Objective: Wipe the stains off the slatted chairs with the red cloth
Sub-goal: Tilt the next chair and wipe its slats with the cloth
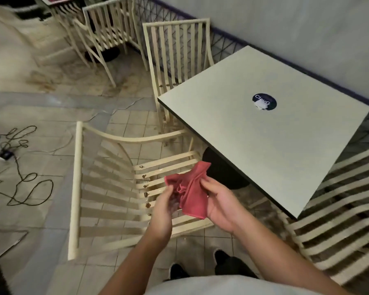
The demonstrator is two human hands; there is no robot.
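Head view: one red cloth (192, 188) hangs bunched at lower centre of the frame, above the seat slats of the nearest chair (77, 188). Both hands hold it close together: the left hand (163, 211) grips its left side and the right hand (219, 205) pinches its right edge under the thumb. Four slatted chairs show: this one, a second (177, 52) behind the table (264, 145) at upper centre, a third (107, 24) at upper left and a fourth (332, 209) at lower right. The table bears one round dark sticker (264, 102). Two dark shoes (177, 271) stand at the bottom edge, and a looped black cable (30, 188) lies at the left.
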